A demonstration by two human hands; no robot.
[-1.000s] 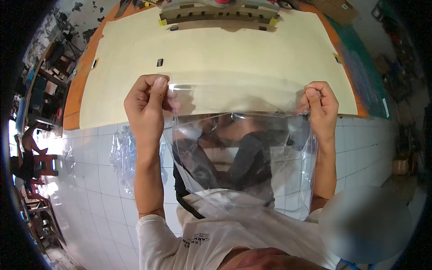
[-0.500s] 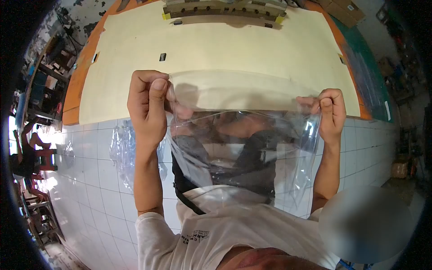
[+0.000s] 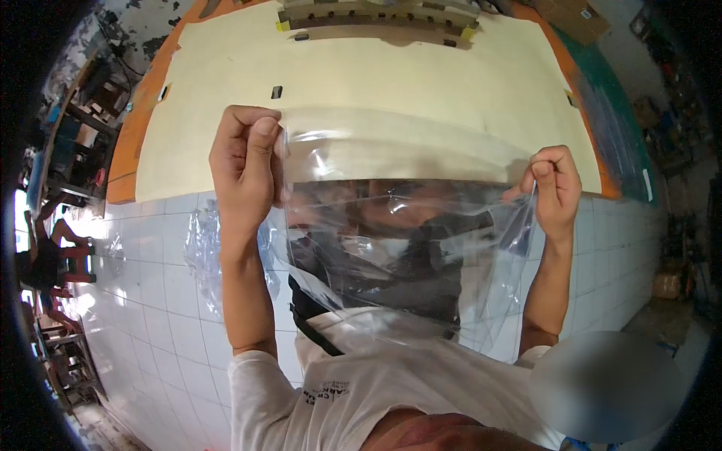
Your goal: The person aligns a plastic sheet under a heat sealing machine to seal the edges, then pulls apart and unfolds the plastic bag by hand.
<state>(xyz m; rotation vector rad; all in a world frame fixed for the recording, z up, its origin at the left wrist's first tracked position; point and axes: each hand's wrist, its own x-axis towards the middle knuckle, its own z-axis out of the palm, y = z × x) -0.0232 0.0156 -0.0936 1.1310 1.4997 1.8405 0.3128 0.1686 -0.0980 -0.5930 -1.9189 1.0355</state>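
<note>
I see one clear plastic film point(image 3: 406, 259) at the centre, held up by two hands: the left hand point(image 3: 244, 158) pinches its edge at ten o'clock, the right hand point(image 3: 556, 192) between two and three. One worktop point(image 3: 124, 184) under a cream sheet point(image 3: 391, 75) spans twelve; at six, one white shirt point(image 3: 353, 417) bears lettering point(image 3: 327, 392) I can't fully read.

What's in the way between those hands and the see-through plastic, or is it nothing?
Nothing that shows. The left hand and right hand both pinch the clear plastic directly at its edges. The small dark piece lies on the yellow sheet beyond the left hand, not between.
</note>
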